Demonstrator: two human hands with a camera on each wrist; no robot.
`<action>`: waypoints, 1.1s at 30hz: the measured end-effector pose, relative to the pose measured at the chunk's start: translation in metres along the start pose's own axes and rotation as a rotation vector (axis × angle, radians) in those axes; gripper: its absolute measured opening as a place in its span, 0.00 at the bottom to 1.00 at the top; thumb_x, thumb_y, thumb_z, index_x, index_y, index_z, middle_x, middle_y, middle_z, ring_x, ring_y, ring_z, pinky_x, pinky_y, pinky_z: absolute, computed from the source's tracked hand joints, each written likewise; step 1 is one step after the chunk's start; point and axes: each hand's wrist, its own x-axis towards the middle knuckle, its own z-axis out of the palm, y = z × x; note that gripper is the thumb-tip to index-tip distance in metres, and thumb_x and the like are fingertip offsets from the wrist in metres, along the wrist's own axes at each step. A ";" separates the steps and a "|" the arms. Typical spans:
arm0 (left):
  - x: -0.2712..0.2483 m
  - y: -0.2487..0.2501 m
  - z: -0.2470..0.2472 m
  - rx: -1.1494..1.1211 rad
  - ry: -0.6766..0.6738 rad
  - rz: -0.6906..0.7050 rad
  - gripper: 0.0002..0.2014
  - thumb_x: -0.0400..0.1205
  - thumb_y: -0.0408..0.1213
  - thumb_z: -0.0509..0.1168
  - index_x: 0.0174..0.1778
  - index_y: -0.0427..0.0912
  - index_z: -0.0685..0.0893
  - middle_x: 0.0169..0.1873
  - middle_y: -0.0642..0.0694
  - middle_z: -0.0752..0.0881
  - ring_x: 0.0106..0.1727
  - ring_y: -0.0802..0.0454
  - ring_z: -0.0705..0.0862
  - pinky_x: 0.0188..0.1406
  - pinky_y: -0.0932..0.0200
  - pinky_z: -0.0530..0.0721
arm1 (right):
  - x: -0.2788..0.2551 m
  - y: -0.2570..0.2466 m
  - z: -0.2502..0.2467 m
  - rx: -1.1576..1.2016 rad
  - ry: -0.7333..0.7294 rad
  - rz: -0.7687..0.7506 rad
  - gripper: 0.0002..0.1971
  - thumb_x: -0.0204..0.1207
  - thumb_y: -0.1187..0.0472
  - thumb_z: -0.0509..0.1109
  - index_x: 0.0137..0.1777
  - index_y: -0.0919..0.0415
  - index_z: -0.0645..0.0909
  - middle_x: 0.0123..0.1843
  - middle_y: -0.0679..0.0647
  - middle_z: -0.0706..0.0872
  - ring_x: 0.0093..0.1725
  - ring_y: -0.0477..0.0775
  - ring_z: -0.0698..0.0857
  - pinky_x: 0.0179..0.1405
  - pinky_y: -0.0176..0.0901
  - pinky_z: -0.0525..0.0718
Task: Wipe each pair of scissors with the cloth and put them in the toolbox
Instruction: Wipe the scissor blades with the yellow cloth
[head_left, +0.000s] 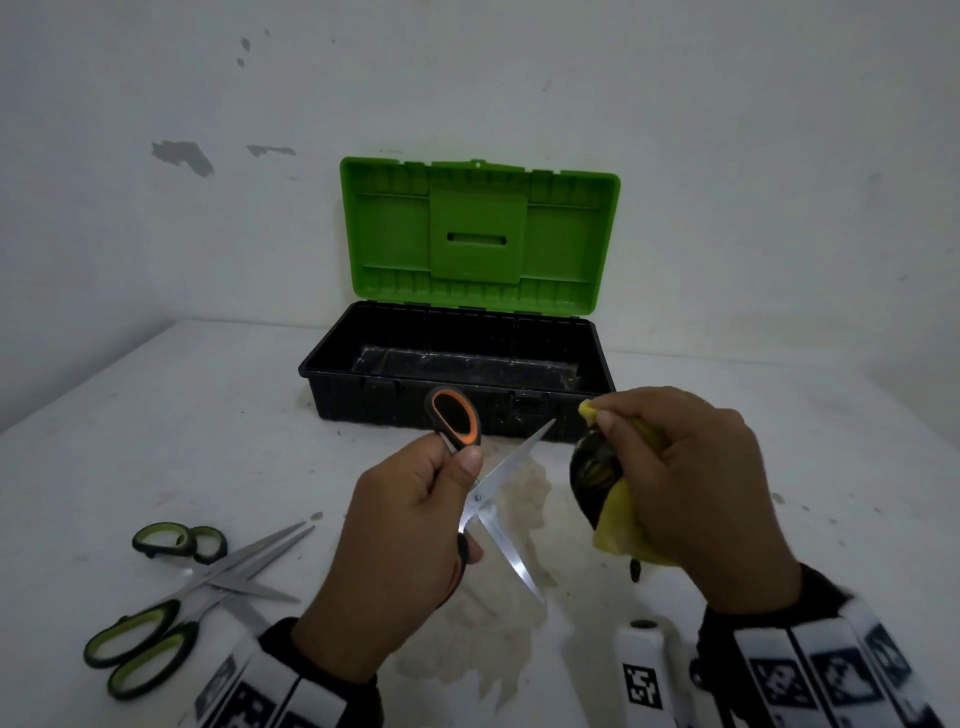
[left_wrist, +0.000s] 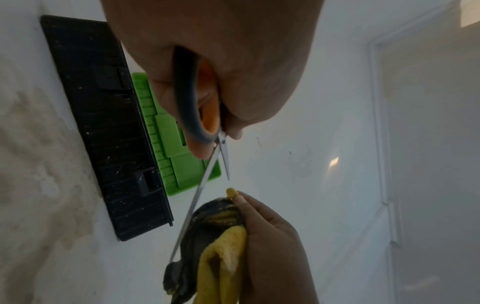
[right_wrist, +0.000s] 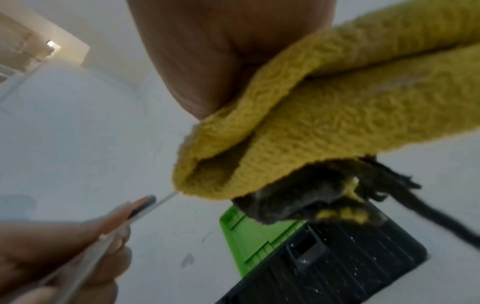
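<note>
My left hand (head_left: 415, 525) grips the orange-and-black scissors (head_left: 491, 499) by their handles, blades spread wide, above the table in front of the toolbox. Seen from the left wrist, those scissors (left_wrist: 197, 107) point one blade toward the cloth. My right hand (head_left: 691, 478) clutches a bunched yellow cloth (head_left: 618, 525) with a dark soiled patch, just right of the upper blade tip. In the right wrist view the cloth (right_wrist: 324, 115) fills the frame and a blade tip meets its lower edge. The toolbox (head_left: 462, 364) stands open, black base and green lid (head_left: 480, 234) upright.
Two pairs of green-handled scissors (head_left: 176, 597) lie crossed on the white table (head_left: 156, 415) at the front left. A white marker-tagged object (head_left: 641, 670) stands near my right wrist. A brownish stain (head_left: 498, 623) spreads on the table under my hands. A wall rises behind the toolbox.
</note>
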 end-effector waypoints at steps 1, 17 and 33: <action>0.001 0.000 0.000 0.008 0.006 -0.003 0.19 0.85 0.45 0.61 0.34 0.33 0.77 0.28 0.38 0.79 0.20 0.53 0.85 0.26 0.51 0.84 | -0.001 -0.004 -0.002 0.010 -0.009 -0.016 0.06 0.78 0.53 0.70 0.50 0.43 0.89 0.43 0.33 0.85 0.46 0.35 0.84 0.56 0.60 0.83; 0.000 0.001 0.006 0.040 -0.001 0.003 0.17 0.85 0.45 0.61 0.31 0.42 0.76 0.21 0.52 0.76 0.18 0.57 0.81 0.31 0.36 0.88 | -0.028 -0.034 0.023 -0.062 -0.126 -0.201 0.11 0.77 0.53 0.64 0.48 0.50 0.89 0.45 0.44 0.89 0.44 0.46 0.82 0.48 0.37 0.63; 0.000 0.002 0.009 0.023 0.000 -0.012 0.19 0.86 0.43 0.62 0.28 0.42 0.74 0.19 0.52 0.75 0.17 0.56 0.80 0.30 0.32 0.86 | -0.033 -0.029 0.025 -0.033 -0.167 -0.255 0.10 0.79 0.52 0.65 0.50 0.47 0.89 0.46 0.42 0.88 0.45 0.45 0.81 0.47 0.44 0.68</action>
